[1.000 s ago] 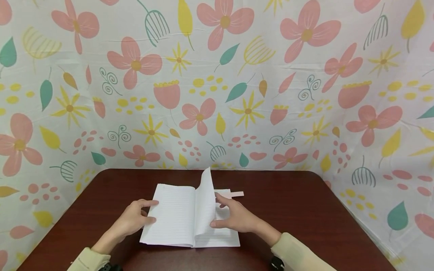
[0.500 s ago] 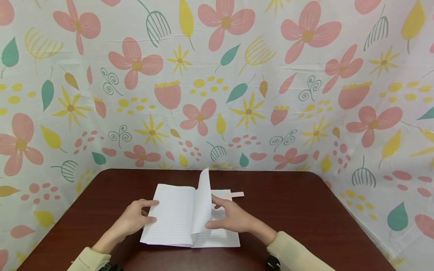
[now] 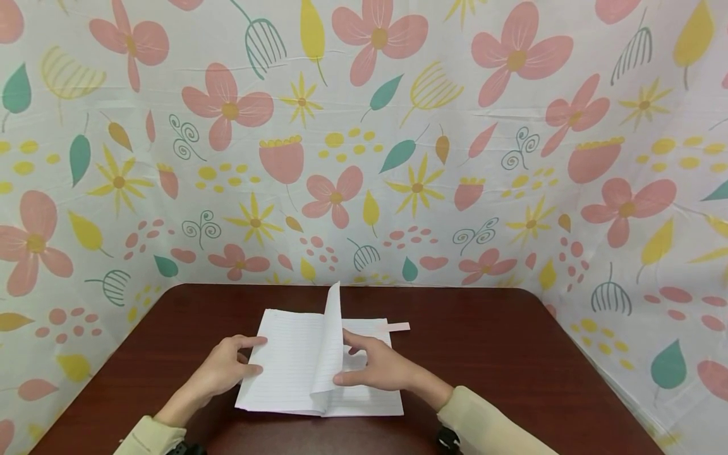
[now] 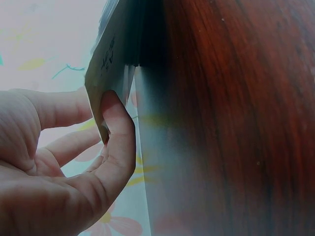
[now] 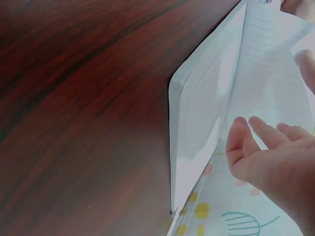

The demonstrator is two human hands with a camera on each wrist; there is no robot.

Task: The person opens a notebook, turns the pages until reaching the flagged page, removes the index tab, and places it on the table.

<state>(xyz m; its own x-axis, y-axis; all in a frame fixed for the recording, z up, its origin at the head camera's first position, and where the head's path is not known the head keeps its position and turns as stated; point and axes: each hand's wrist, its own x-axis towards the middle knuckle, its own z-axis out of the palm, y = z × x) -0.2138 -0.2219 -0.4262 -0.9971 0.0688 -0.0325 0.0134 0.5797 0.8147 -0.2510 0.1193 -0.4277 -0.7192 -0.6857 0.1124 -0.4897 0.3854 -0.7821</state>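
An open lined notebook (image 3: 287, 360) lies on the dark wooden table, seen whole in the head view. My left hand (image 3: 222, 366) grips its left edge; in the left wrist view the thumb (image 4: 118, 115) bends over the cover's underside, with fingers on the other side. One loose page (image 3: 330, 341) stands nearly upright close to the spine. My right hand (image 3: 381, 363) holds that page by its outer edge, the thumb (image 3: 349, 378) overlapping the front and the index finger partly hidden behind. In the right wrist view the other fingers of this right hand (image 5: 275, 152) are loosely bent beside the page.
From the notebook's upper right sticks out a pale pink strip (image 3: 398, 327). The brown table (image 3: 483, 341) extends past the notebook on every side. A flower-patterned cloth (image 3: 364, 189) hangs behind and along both sides of the table.
The right hand has moved left with the raised page, which now leans over toward the left half and uncovers more of the right one. The left hand has stayed put.
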